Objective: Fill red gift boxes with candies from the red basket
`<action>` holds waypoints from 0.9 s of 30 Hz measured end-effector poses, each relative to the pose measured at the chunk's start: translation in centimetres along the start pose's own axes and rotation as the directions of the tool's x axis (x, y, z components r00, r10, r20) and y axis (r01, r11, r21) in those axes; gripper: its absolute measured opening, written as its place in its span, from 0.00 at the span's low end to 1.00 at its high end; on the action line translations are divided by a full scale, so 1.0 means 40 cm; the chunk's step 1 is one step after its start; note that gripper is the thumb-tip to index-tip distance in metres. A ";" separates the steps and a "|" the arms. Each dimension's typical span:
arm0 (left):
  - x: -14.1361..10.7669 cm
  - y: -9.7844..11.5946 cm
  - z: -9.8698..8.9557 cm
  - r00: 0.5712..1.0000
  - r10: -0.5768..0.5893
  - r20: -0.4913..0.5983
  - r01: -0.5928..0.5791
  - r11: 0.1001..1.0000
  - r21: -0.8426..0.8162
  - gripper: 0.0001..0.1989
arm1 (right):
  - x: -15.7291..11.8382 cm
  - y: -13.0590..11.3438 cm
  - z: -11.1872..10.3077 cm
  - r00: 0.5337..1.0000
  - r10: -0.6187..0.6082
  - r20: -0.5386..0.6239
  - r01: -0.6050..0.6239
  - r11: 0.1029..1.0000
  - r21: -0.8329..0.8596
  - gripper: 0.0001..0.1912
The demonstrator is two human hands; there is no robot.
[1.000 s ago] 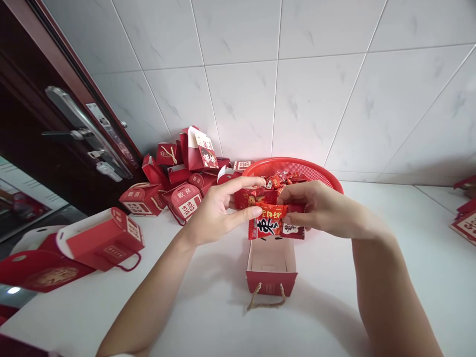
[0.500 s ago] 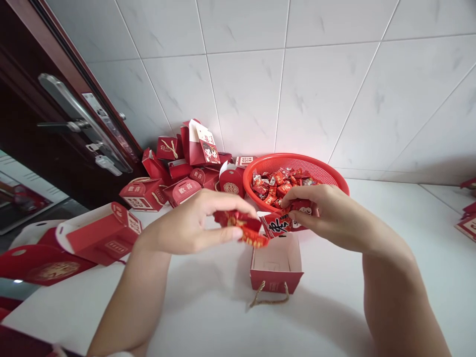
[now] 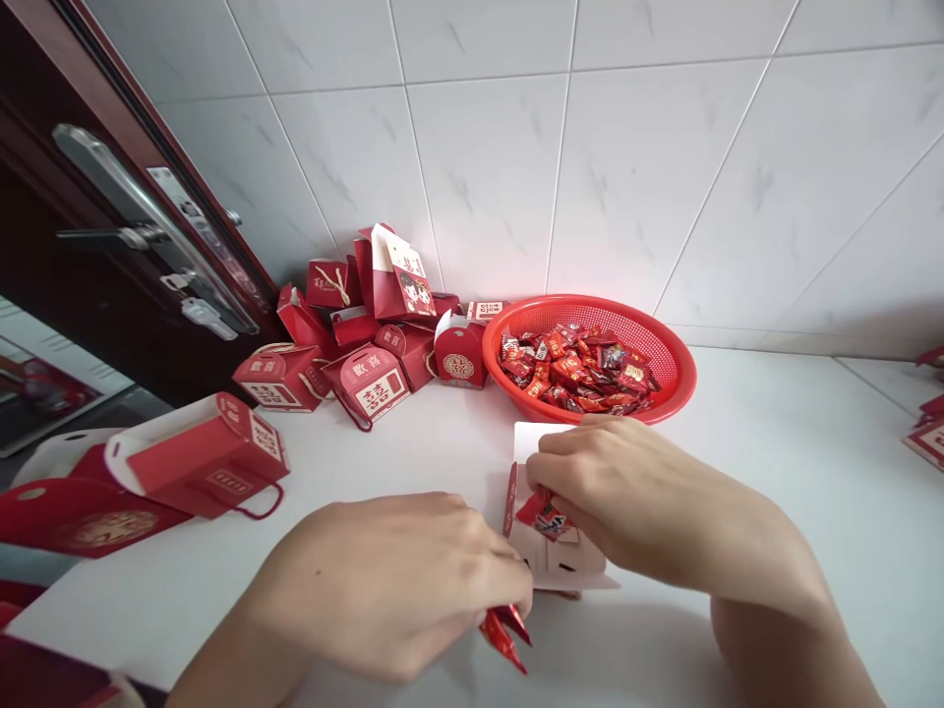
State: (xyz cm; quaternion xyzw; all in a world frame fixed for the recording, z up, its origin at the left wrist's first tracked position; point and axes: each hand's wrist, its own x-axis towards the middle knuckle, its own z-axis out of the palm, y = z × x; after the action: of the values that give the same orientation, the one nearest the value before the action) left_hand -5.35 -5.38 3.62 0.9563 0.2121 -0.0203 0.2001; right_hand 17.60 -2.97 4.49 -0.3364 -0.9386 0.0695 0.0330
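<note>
An open red box with a pale inside [image 3: 550, 556] stands on the white table between my hands. My right hand [image 3: 616, 482] reaches over it, fingers pinched on red candy packets [image 3: 546, 516] that hang within its opening. My left hand [image 3: 420, 580] is at the box's left edge, closed on red-wrapped candies [image 3: 505, 639] that stick out below its fingers. Just behind the box sits a red plastic basket [image 3: 671, 379] holding many wrapped candies [image 3: 571, 369].
Several red gift boxes [image 3: 369, 379] are piled against the tiled wall at the back left. More boxes [image 3: 203, 462] lie at the table's left edge, near a dark door with a handle [image 3: 140, 236]. Red packaging [image 3: 929, 433] shows at the far right.
Both hands have come down toward me, the right one with its packets into the box opening, the left one to the box's near left side. The box is tilted differently.
</note>
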 end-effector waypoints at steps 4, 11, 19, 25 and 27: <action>-0.001 0.001 -0.002 1.000 0.001 0.009 -0.001 1.000 -0.009 0.12 | 0.012 -0.021 0.006 0.991 -0.080 0.105 0.073 0.995 0.068 0.11; -0.014 0.015 -0.003 0.997 -0.003 0.071 0.003 1.000 0.003 0.15 | 0.102 -0.004 0.044 0.920 -0.129 0.370 0.107 0.991 0.079 0.11; -0.014 0.019 -0.013 0.996 -0.031 0.084 0.031 1.000 0.006 0.14 | 0.148 -0.015 0.107 0.925 -0.103 0.365 0.067 0.992 0.111 0.16; -0.014 0.012 -0.009 0.993 -0.063 0.095 0.057 0.996 0.064 0.15 | 0.131 0.014 0.066 0.962 -0.186 0.200 0.119 0.945 0.306 0.15; -0.008 0.005 -0.007 0.995 -0.067 0.073 0.062 0.996 0.062 0.14 | 0.118 0.023 0.040 0.972 -0.170 0.160 0.104 0.930 0.352 0.16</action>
State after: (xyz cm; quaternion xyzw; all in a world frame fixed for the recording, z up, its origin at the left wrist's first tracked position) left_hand -5.58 -5.57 3.99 0.9531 0.2346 -0.0690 0.1786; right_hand 14.39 0.56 2.85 -0.2508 -0.9324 0.2600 0.0067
